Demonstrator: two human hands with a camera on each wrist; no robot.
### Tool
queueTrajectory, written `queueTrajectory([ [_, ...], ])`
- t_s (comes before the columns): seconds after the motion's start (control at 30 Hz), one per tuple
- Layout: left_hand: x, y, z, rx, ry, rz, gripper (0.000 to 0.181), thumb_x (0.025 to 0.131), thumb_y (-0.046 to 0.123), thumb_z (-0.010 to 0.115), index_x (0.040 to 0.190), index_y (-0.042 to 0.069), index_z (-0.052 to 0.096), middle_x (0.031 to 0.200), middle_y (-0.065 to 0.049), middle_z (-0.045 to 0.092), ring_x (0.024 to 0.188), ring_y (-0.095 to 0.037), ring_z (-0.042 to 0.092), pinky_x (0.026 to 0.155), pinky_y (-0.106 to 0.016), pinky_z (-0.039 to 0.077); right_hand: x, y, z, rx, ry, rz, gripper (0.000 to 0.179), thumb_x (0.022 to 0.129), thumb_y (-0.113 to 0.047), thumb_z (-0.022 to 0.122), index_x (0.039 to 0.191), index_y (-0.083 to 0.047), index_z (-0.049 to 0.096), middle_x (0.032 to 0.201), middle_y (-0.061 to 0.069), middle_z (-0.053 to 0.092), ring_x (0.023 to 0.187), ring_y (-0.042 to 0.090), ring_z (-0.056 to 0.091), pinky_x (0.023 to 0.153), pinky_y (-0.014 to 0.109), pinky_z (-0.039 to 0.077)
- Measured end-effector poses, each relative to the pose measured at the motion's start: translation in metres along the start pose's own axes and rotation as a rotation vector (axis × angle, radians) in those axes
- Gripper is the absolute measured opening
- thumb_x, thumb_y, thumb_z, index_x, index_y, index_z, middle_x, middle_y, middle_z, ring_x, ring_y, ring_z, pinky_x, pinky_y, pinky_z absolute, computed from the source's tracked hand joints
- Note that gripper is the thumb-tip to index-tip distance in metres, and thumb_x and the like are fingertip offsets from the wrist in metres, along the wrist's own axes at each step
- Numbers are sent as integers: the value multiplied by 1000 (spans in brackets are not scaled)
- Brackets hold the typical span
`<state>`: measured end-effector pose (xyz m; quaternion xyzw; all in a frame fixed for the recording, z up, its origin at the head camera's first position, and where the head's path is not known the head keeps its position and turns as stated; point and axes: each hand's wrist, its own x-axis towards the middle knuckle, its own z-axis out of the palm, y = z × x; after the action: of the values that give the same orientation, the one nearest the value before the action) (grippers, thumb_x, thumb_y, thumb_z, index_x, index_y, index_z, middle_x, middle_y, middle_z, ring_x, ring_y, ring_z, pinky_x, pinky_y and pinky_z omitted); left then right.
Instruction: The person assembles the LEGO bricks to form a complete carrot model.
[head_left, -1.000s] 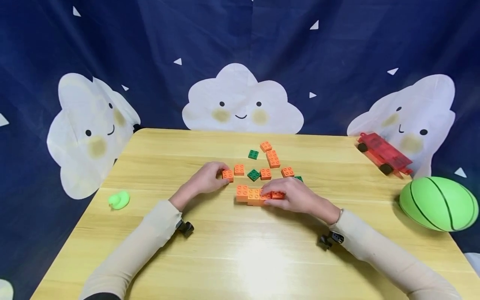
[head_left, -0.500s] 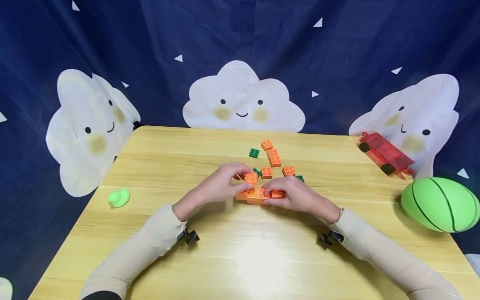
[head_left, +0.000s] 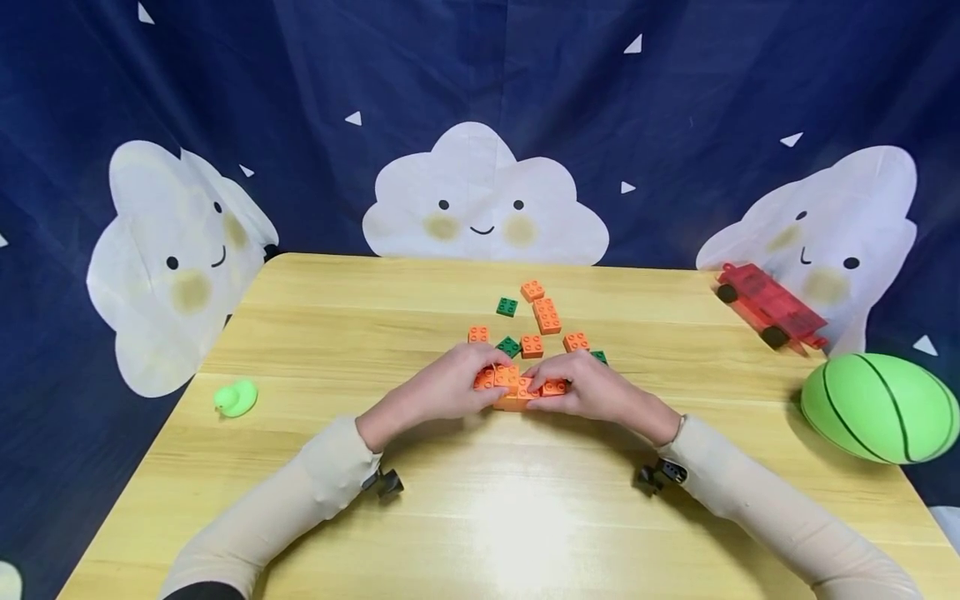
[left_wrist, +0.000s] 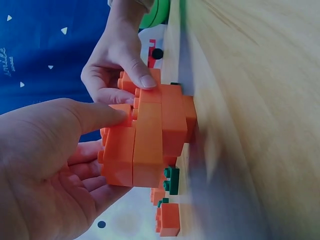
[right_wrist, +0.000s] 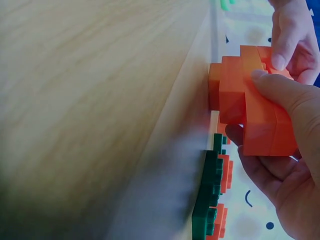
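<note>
Between the two hands is a built block of stepped orange toy bricks (head_left: 513, 403), several layers high, just left of the right hand's fingertips. My left hand (head_left: 448, 385) pinches an orange brick (left_wrist: 118, 156) at the block's upper left end, thumb on the near side and fingers behind. That brick touches the layer below; whether it is pressed fully down I cannot tell. With thumb and fingers, my right hand (head_left: 600, 390) grips the block's right end (right_wrist: 260, 132). The fingers hide parts of the block.
Behind the hands lie several loose bricks, among them a long orange brick (head_left: 547, 316), a small orange brick (head_left: 478, 334) and a green brick (head_left: 507, 307). A green duck (head_left: 236, 398) sits at left. A green ball (head_left: 879, 408) and a red toy car (head_left: 771, 308) are at the right edge.
My left hand has carried an orange brick rightward from beside the loose bricks onto the left end of the block. The right hand has kept its grip there, nearly still.
</note>
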<state>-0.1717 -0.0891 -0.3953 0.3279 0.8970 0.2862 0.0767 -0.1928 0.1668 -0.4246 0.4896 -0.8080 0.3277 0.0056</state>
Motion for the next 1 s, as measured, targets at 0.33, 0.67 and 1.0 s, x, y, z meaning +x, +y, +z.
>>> queueTrajectory([
  [0.33,0,-2,1,8,-3,-6,35,91,22,78,123,11,71,121,-3,74,114,-19,67,102,-35,54,1,-1,-1,14,-23,28,9,87,-22,84,91,-21,76,108,-4,79,98,8,75,83,25,61],
  [0.67,3,0,1,-1,-7,-10,36,90,22,80,123,10,72,122,-4,74,114,-21,67,103,-37,54,0,-1,-4,10,-31,38,8,88,-24,83,90,-21,76,108,-4,79,100,9,75,85,26,61],
  [1.0,4,-2,2,-20,24,30,30,87,19,82,115,10,77,109,-2,77,92,-12,64,79,-26,52,-1,1,-2,26,-19,39,8,87,-24,84,90,-23,76,108,-5,79,99,9,75,83,25,61],
])
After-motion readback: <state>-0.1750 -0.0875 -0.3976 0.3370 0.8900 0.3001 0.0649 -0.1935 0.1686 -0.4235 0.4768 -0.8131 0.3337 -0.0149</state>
